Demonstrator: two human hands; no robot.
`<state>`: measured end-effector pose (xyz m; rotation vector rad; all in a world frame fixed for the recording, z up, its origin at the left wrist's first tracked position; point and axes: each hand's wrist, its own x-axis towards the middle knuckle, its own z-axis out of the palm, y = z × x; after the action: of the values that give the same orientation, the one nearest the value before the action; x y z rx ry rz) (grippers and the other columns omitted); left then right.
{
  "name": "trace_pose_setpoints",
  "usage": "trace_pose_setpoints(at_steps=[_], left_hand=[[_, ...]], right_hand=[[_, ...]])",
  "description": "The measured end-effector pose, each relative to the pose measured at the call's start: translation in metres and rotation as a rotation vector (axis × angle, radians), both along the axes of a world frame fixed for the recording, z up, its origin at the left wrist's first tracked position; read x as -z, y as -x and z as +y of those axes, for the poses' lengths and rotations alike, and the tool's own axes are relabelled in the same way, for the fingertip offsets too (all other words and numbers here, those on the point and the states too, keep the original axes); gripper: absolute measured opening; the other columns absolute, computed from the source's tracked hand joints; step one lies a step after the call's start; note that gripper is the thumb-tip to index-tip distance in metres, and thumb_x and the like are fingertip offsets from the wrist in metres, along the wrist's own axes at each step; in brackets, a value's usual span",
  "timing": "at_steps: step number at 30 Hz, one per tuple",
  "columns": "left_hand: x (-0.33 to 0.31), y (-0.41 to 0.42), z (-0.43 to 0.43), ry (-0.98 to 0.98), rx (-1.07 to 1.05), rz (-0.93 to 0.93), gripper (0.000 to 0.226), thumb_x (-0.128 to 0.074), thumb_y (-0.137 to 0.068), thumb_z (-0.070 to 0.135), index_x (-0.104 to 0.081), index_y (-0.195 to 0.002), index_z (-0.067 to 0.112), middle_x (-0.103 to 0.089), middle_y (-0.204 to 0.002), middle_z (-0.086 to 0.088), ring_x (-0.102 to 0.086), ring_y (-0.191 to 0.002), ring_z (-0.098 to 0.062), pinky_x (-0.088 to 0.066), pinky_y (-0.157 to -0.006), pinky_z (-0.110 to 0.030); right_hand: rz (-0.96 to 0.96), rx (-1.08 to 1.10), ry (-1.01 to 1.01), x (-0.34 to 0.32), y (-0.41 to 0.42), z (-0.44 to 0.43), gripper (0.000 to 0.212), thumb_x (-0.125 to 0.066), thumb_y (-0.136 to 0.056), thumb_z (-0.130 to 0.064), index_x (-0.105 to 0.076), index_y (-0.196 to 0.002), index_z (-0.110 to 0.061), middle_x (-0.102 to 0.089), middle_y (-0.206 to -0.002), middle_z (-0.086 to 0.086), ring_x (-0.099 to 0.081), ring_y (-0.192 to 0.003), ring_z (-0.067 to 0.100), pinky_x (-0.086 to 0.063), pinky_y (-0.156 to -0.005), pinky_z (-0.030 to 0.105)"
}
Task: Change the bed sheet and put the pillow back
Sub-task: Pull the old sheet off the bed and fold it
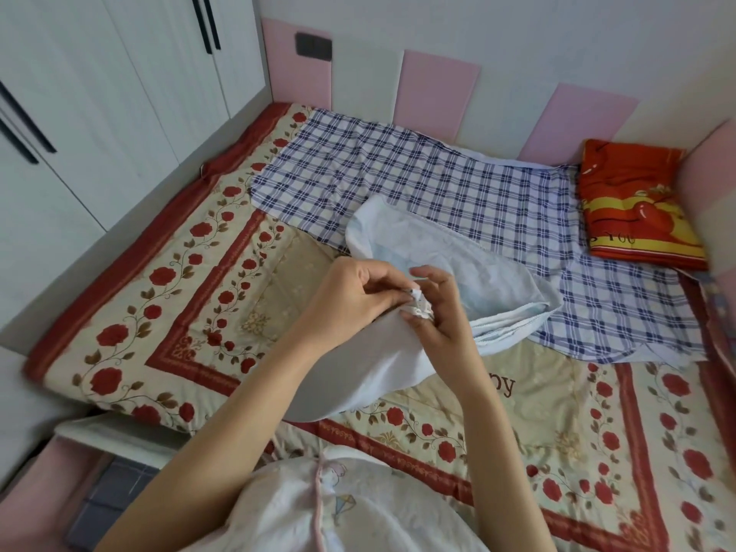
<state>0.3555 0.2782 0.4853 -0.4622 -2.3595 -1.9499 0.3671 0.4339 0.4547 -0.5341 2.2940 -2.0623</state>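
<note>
Boxed in by wardrobe (99, 97) at 10 o'clock, padded wall (434, 85) at 12; open quilt (167, 296) at 8. Pinching sheet (438, 185) corner dead centre: left hand (350, 298), right hand (444, 326). Pillow (637, 209) at 2.

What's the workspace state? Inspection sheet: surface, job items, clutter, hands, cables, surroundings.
Surface: rose-print quilt, laid flat.
Job's things: checked sheet partly spread at the far end; pale cloth bunched over the middle of the quilt; red pillow in the far right corner.
Clutter: nothing seen.
Hands: left hand and right hand both pinch one corner of the pale cloth.
Cables: nothing seen.
Surroundings: white wardrobe on the left; pink and white wall panels behind.
</note>
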Motion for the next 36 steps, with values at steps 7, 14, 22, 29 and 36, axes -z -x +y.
trace_pose_setpoints(at_steps=[7, 14, 22, 29, 36], left_hand=[[0.013, -0.008, 0.002, -0.196, 0.064, -0.005, 0.025, -0.07, -0.081, 0.001, -0.057, -0.096, 0.016, -0.063, -0.087, 0.003, -0.062, -0.079, -0.009, -0.05, -0.071, -0.02], [0.077, -0.001, 0.029, 0.119, 0.02, -0.193, 0.022, -0.066, -0.08, 0.011, -0.055, -0.082, 0.029, -0.061, -0.077, 0.013, -0.055, -0.07, 0.002, -0.046, -0.066, -0.021], [0.123, 0.013, 0.007, 0.334, -0.392, -0.237, 0.015, -0.05, -0.08, 0.0, -0.052, -0.073, 0.014, -0.053, -0.065, 0.005, -0.05, -0.061, -0.014, -0.033, -0.054, -0.024], [0.144, 0.048, -0.068, 0.559, -0.41, -0.338, 0.015, -0.051, -0.084, 0.0, -0.055, -0.078, 0.013, -0.056, -0.073, 0.0, -0.054, -0.072, -0.023, -0.034, -0.052, -0.028], [0.155, 0.047, -0.1, 0.557, -0.617, -0.444, 0.039, -0.068, -0.082, 0.03, -0.056, -0.087, -0.007, -0.059, -0.075, -0.017, -0.059, -0.067, -0.032, -0.04, -0.047, -0.032]], right_hand=[[0.123, 0.123, -0.339, -0.009, -0.01, 0.004, 0.011, -0.052, -0.093, -0.023, -0.052, -0.082, -0.022, -0.053, -0.07, -0.005, -0.048, -0.063, 0.005, -0.037, -0.056, 0.017], [0.075, 0.294, -0.281, -0.002, -0.02, 0.014, 0.01, -0.049, -0.088, -0.017, -0.053, -0.084, -0.009, -0.06, -0.076, 0.009, -0.054, -0.067, 0.008, -0.042, -0.059, 0.017], [0.171, 0.463, -0.186, -0.008, -0.038, 0.023, 0.016, -0.047, -0.091, -0.029, -0.05, -0.079, -0.019, -0.045, -0.059, -0.015, -0.034, -0.05, -0.001, -0.028, -0.05, 0.01], [0.188, 0.618, -0.091, -0.015, -0.041, 0.038, 0.023, -0.046, -0.094, -0.037, -0.046, -0.071, -0.032, -0.04, -0.052, -0.018, -0.028, -0.045, -0.001, -0.023, -0.045, 0.008], [0.189, 0.603, -0.076, -0.014, -0.04, 0.037, 0.031, -0.047, -0.093, -0.038, -0.042, -0.069, -0.018, -0.038, -0.054, -0.017, -0.026, -0.048, 0.0, -0.022, -0.046, 0.011]])
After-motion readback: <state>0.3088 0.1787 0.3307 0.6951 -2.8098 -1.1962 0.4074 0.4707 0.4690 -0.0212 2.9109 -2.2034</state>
